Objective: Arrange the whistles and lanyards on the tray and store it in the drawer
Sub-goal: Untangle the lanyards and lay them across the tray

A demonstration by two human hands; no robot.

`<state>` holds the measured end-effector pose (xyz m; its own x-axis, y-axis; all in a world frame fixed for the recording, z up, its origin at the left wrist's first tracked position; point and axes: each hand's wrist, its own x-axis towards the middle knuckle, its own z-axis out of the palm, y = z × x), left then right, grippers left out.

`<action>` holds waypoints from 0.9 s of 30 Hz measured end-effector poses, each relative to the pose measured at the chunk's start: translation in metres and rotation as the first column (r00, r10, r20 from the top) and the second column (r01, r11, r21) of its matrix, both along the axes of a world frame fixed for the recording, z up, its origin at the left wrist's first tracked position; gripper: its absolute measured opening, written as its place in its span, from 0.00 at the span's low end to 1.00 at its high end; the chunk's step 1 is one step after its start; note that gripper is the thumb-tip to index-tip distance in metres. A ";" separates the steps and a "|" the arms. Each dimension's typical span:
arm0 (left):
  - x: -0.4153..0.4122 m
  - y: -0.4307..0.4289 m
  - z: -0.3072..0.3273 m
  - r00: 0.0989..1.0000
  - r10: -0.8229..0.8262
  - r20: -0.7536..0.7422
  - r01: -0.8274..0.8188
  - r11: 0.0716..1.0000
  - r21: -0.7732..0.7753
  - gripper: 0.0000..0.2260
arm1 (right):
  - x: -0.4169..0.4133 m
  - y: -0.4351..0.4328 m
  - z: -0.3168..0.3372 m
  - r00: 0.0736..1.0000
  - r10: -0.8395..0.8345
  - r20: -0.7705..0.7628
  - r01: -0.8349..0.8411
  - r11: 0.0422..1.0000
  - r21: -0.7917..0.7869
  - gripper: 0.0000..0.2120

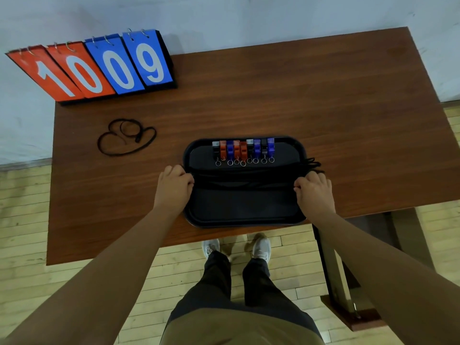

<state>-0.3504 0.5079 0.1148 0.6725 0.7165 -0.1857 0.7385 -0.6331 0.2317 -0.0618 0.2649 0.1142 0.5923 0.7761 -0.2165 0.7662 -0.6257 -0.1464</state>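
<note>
A black tray (244,215) lies on the brown table near its front edge. Several whistles (242,149), black, orange and blue with metal rings, stand in a row along the tray's far side. Black lanyards (249,178) stretch across the tray's middle, their ends bunched past the right rim. My left hand (174,183) pinches the lanyards at the tray's left rim. My right hand (315,189) pinches them at the right rim. One loose black lanyard (127,136) lies coiled on the table to the left.
A flip scoreboard (94,68) showing 10 and 09 stands at the table's far left corner against the wall. The table's front edge (224,235) is just below the tray. A table leg (336,270) stands at the right, and my feet are on the wooden floor.
</note>
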 end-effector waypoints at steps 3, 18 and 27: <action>0.001 0.003 -0.002 0.999 0.038 -0.009 -0.038 0.999 -0.014 0.06 | 0.003 0.006 -0.001 0.999 -0.041 -0.002 0.041 0.999 0.004 0.07; -0.003 0.003 -0.006 0.991 0.115 0.061 -0.111 0.992 -0.064 0.05 | 0.008 -0.002 0.002 0.995 -0.100 0.019 0.099 0.992 0.075 0.08; -0.017 0.016 0.028 0.973 0.180 0.142 -0.168 0.982 -0.091 0.06 | 0.012 0.005 0.036 0.995 -0.098 0.029 0.097 0.994 0.048 0.12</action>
